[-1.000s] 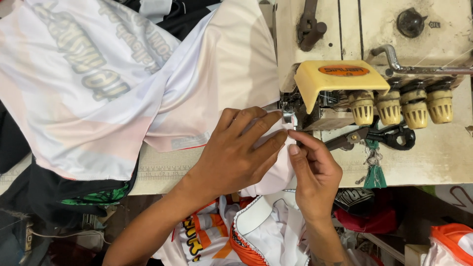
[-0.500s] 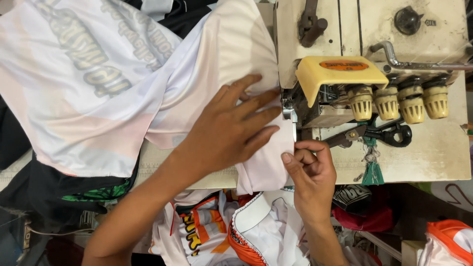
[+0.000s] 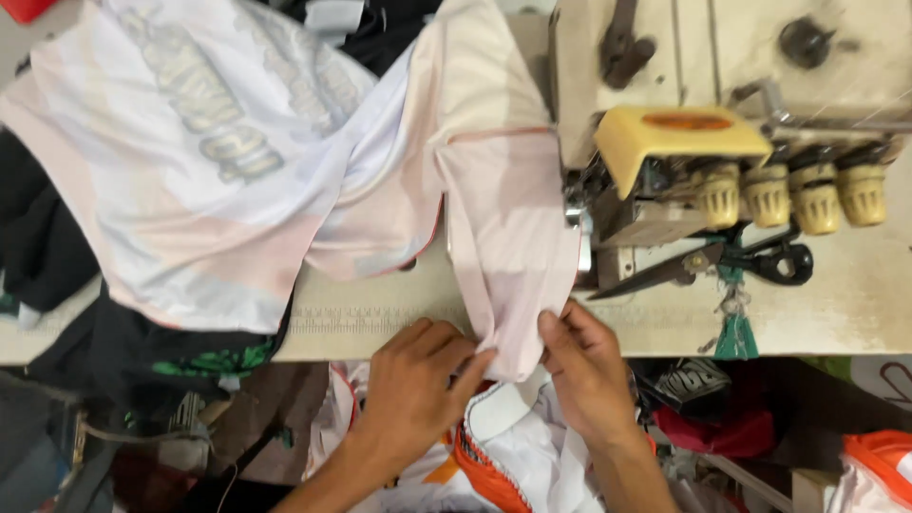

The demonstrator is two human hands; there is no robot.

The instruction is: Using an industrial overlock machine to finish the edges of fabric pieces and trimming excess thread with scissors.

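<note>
**Pale pink garment panel pinched at the tabletop edge**

The pale pink fabric panel point(image 3: 503, 228) is thin, smooth and lightly creased, with a narrow orange-red seam line along one border. It runs from beside the sewing machine down across the tabletop point(image 3: 380, 318) and folds lengthwise into a narrow strip. Its lower end hangs just over the front edge, pinched between both hands. Its upper part joins a wider white-and-pink printed piece spread to the left.
</note>
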